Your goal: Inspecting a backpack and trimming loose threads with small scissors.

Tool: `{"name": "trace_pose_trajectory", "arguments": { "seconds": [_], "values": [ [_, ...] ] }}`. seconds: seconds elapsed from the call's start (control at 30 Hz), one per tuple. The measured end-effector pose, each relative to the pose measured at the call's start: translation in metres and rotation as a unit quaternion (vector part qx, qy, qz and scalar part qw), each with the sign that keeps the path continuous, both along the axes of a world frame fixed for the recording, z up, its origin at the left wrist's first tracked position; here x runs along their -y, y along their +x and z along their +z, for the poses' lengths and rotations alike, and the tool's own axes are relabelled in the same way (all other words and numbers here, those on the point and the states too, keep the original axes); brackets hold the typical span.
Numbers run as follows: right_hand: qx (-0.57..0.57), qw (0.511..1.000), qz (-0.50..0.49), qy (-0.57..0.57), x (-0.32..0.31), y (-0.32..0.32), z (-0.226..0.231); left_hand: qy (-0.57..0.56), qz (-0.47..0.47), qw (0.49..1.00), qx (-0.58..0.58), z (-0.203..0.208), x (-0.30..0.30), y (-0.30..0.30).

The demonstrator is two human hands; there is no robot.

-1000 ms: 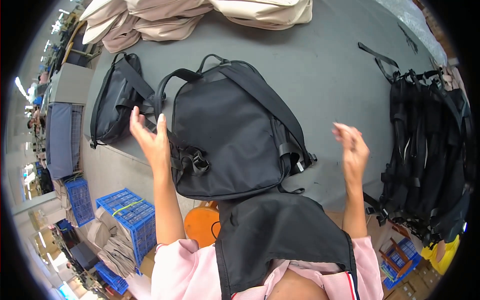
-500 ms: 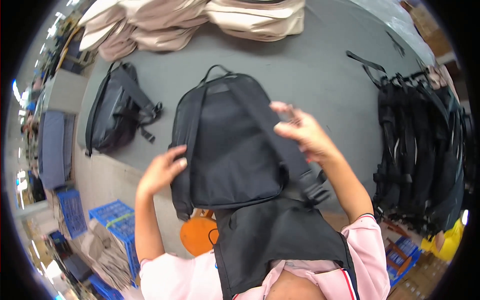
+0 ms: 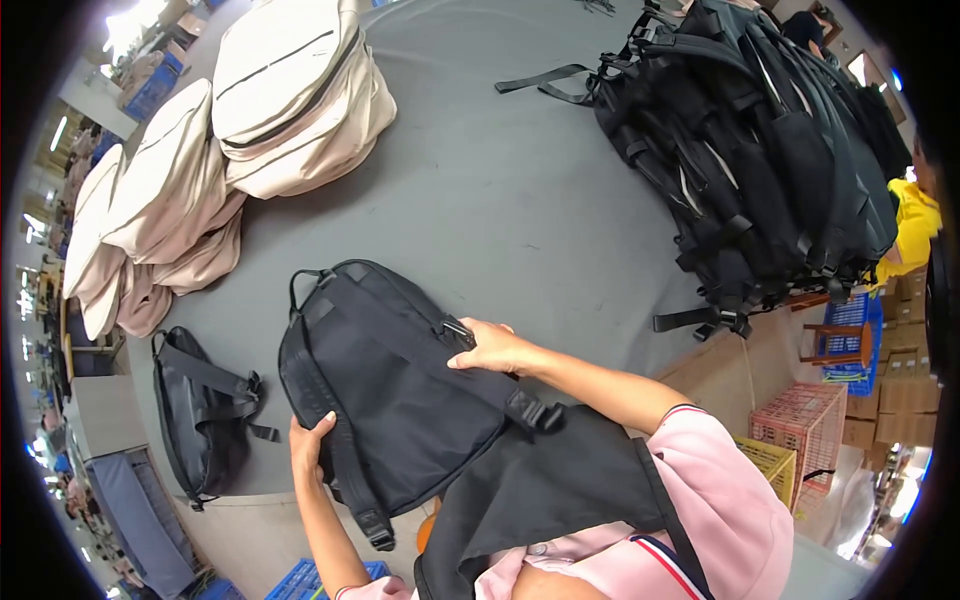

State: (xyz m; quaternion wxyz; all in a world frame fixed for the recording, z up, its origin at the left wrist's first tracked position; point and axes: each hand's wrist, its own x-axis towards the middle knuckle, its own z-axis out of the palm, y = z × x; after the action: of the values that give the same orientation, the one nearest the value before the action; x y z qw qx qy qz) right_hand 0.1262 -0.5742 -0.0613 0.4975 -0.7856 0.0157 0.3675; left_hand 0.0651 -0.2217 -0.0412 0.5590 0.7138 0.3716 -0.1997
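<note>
A black backpack [image 3: 395,365] lies tilted at the table's near edge, its shoulder straps facing up and its top handle pointing away to the left. My left hand [image 3: 312,447] grips its left side, with the thumb on top beside a strap. My right hand [image 3: 492,347] is closed on its right edge near the other strap. A small dark piece shows by the right fingers; I cannot make out whether it is part of the bag. Strap buckles [image 3: 535,410] hang by the bag's lower end, next to my black apron [image 3: 560,480].
A second black bag [image 3: 205,415] lies to the left on the grey table [image 3: 480,200]. Several cream backpacks [image 3: 290,90] are piled at the far left. A heap of black backpacks [image 3: 740,160] fills the far right edge. Crates [image 3: 800,425] and a wooden stool [image 3: 840,343] stand beyond.
My view has swung to the right. The backpack now lies more tilted, its top toward the left. My right hand, which was raised over the strap with its fingers apart, has closed on the edge.
</note>
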Motion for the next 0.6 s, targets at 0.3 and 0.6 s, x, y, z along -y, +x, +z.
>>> {"name": "trace_pose_trajectory", "arguments": {
  "seconds": [0.3,0.6],
  "values": [
    [0.427,0.885,-0.113,0.145,-0.007,0.017,0.126,-0.011,0.039,0.889,0.456,0.118,-0.038,0.027],
    [0.160,0.914,-0.365,0.074,0.084,-0.060,-0.049,0.282,-0.482,0.812,0.170,-0.024,0.129,0.150]
  ]
}}
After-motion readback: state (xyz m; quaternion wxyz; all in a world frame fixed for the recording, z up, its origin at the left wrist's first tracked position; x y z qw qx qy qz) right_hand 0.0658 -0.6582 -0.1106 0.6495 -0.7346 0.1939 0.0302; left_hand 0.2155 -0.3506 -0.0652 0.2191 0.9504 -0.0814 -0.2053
